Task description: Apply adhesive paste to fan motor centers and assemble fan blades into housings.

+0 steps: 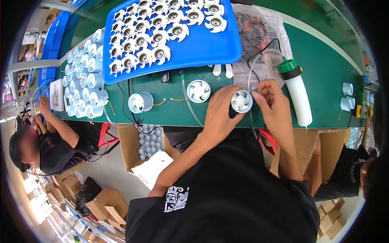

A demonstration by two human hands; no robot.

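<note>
My left hand [216,113] is wrapped round a small fan [241,102], a light-blue round housing with white blades inside, tilted toward me above the table's near edge. Close at its right side, my right hand [274,107] is closed in a pinch. What those fingers hold is too small to make out. Two more fans, one tipped on its side [139,103] and one facing up [199,91], lie to the left with thin orange leads. A white syringe-like glue cartridge [298,97] with a green cap and clear hose lies to the right.
A blue tray [202,44] of white fan blades stands at the back. Many light-blue housings [95,81] are stacked left, with printed sheet [259,28] behind my hands. Below the edge is a cardboard box [130,156] of housings. People work at left [60,133] and right [340,170].
</note>
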